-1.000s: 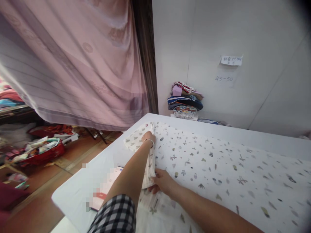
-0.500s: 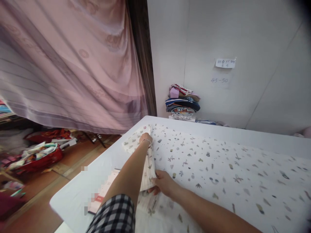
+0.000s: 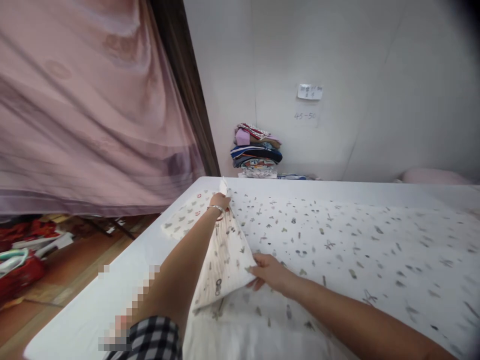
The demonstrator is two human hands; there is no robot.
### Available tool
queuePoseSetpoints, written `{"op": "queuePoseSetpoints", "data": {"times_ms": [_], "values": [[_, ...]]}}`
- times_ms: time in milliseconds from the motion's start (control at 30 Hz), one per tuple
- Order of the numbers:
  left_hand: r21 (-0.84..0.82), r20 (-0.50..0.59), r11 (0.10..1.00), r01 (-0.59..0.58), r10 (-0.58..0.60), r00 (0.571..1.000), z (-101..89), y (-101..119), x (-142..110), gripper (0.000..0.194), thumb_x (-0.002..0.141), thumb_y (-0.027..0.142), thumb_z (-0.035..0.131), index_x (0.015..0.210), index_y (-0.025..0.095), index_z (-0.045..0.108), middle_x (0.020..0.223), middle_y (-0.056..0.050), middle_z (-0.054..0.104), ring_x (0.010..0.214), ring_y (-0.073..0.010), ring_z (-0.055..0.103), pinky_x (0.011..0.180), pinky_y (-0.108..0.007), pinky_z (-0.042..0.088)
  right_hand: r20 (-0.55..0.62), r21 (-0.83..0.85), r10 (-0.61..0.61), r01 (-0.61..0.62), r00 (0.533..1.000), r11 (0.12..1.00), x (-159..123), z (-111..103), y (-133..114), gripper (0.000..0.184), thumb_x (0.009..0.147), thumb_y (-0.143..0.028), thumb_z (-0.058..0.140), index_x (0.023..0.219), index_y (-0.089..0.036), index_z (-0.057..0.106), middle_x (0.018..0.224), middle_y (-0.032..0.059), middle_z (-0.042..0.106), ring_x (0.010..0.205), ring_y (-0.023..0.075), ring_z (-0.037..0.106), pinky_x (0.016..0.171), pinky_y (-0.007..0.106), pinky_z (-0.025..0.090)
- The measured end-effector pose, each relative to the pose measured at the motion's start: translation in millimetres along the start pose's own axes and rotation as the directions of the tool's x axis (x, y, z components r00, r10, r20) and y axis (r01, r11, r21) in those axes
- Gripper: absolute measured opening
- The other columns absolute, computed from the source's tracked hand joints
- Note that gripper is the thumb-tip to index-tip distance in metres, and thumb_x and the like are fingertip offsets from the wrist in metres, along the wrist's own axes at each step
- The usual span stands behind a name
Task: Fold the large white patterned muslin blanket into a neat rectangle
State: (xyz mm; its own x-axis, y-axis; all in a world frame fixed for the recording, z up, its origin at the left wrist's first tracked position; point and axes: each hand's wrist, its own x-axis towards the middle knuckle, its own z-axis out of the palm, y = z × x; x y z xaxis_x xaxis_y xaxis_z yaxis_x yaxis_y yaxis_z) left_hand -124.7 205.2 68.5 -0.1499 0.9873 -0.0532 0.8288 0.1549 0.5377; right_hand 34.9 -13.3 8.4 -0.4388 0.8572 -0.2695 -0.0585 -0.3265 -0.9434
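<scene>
A white cloth (image 3: 315, 240) printed with small grey and green motifs is spread over the white table. Its left part is lifted into a folded flap (image 3: 225, 260). At the flap's far edge, my left hand (image 3: 220, 201) pinches the fabric, a bracelet on its wrist. My right hand (image 3: 268, 270) grips the near right edge of the same flap, thumb on top and fingers beneath. Left of the flap lies a patterned cloth piece (image 3: 183, 217) with grey and a few red prints, partly hidden by my left arm.
The table's (image 3: 75, 300) left edge runs diagonally beside my left arm. A stack of folded fabrics (image 3: 257, 152) stands behind the table by the wall. A pink curtain (image 3: 86, 100) hangs at left, with a red container (image 3: 22, 275) on the floor below.
The flap has been lifted and opened wider between my hands, its near corner spreading out. My right hand has moved slightly right with the edge. The view has turned right.
</scene>
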Motion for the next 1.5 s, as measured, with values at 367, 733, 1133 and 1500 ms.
{"op": "queuePoseSetpoints", "data": {"times_ms": [367,733,1133,1500], "values": [[-0.373,0.31,0.923,-0.09,0.216,0.926,143.0,126.8,-84.1,0.025,0.075,0.016,0.054,0.099,0.011,0.061,0.081,-0.007,0.068,0.053,-0.0132,0.063,0.05,-0.021,0.052,-0.259,0.101,0.106,-0.082,0.96,0.991,-153.4,-93.4,31.0,0.04,0.073,-0.041,0.063,0.105,-0.018,0.062,0.089,0.0083,0.066,0.07,0.0165,0.065,0.055,0.023,0.048],[-0.422,0.332,0.904,-0.062,0.218,0.918,220.7,146.2,-134.3,0.027,0.075,0.016,0.053,0.101,0.014,0.061,0.096,-0.009,0.068,0.056,-0.0136,0.063,0.054,-0.024,0.05,-0.166,0.054,0.206,-0.199,0.964,0.978,-200.8,-128.3,40.5,0.047,0.069,-0.046,0.065,0.106,-0.017,0.061,0.077,0.0052,0.064,0.066,0.0161,0.064,0.048,0.021,0.049],[-0.469,0.271,0.882,-0.05,0.198,0.942,206.9,142.0,-134.1,0.035,0.073,0.015,0.054,0.107,0.014,0.06,0.091,-0.008,0.068,0.064,-0.0138,0.063,0.056,-0.022,0.05,-0.393,-0.357,0.093,-0.245,0.915,0.902,-151.3,-169.8,17.5,0.024,0.073,-0.039,0.064,0.073,-0.015,0.063,0.053,0.0004,0.058,0.041,0.0084,0.049,0.036,0.017,0.037],[-0.363,0.225,0.916,-0.172,0.265,0.938,181.3,144.2,-144.7,0.022,0.071,0.013,0.052,0.09,0.015,0.062,0.075,-0.003,0.064,0.053,-0.0105,0.057,0.044,-0.018,0.043,-0.54,0.288,0.096,0.076,0.836,0.955,4.9,-220.1,-39.7,0.02,0.085,-0.029,0.052,0.074,-0.013,0.058,0.059,0.0047,0.06,0.053,0.0135,0.058,0.056,0.028,0.05]]}}
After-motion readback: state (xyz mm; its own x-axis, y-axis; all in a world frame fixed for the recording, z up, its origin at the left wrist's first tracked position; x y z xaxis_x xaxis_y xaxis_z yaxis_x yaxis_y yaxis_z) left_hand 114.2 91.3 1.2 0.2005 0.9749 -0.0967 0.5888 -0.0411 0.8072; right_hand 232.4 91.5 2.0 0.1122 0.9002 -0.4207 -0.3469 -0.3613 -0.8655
